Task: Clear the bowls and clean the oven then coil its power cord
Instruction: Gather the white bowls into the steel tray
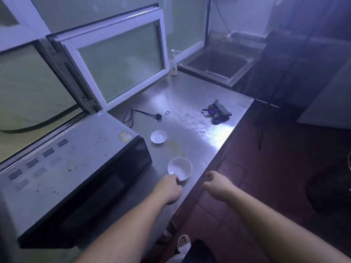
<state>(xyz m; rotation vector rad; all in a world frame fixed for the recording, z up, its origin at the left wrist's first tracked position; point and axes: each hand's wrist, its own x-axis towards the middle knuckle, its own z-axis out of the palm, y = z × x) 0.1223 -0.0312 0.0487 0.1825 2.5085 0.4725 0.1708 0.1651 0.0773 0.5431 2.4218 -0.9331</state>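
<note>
Near round white ceramic bowl (180, 168) sits at 6 o'clock on the brushed steel counter (199, 95), close to its front edge. Left hand (169, 188) meets the near rim; whether the fingers grip it cannot be told. Right hand (215, 182) hangs off the edge, fingers loosely curled, holding nothing.

Risk: a one-sided hold on the rim could tip or slide the bowl off the edge.

Contents: near bowl looks empty; shallow white dish (158, 136) at 12 o'clock of it also empty. Yellowish smear (175, 147) lies between them. Grey oven (72, 168) at 9 o'clock; its black power cord (141, 114) lies uncoiled beyond
</note>
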